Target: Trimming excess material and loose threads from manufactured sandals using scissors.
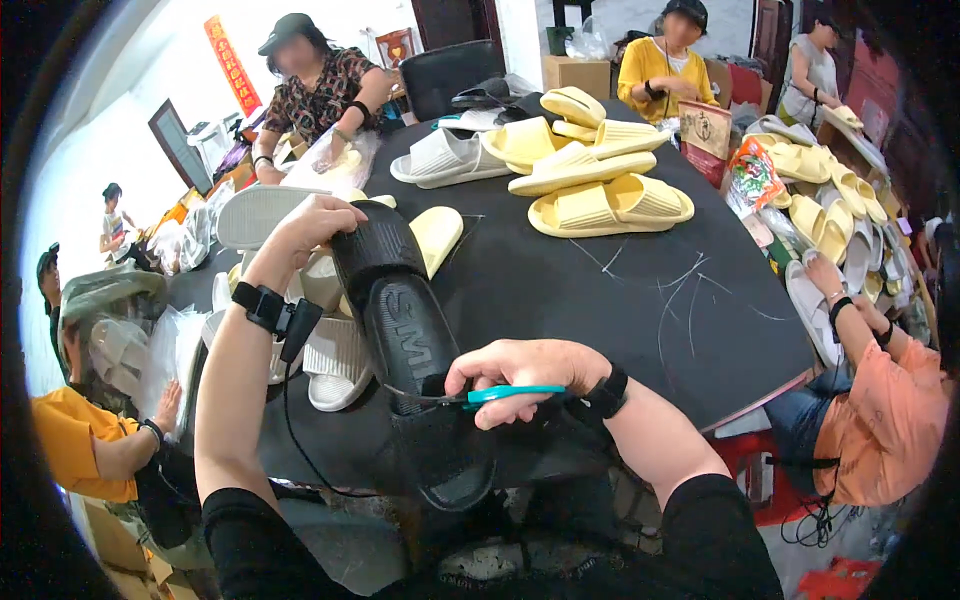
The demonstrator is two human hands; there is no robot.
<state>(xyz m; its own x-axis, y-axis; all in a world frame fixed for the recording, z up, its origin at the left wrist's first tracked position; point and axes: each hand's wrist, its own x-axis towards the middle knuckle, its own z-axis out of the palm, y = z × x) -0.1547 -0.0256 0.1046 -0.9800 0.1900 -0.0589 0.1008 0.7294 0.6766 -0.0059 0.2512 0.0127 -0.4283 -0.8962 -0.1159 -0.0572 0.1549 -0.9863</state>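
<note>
Black slide sandal (405, 330): it runs from upper left of centre down to lower centre of the frame, footbed toward you, with a ribbed strap at the top end and raised lettering on the footbed.
Your left hand (312, 228): your grip is closed over the strap end of the sandal, fingers curled round its upper edge, holding it up off the tabletop (640, 290).
Your right hand (525, 375): your grip is closed narrow round the teal handles of the scissors (480, 396), at lower centre.
Scissors: the dark blades point left and lie across the sandal's footbed, touching it near the heel half; you cannot tell how far the blades are parted.
Yellow slide sandals (595, 170): piled at upper centre on the black tabletop.
White slide sandals (445, 158): just left of the yellow pile.
Other people: seated round the tabletop's edges.
</note>
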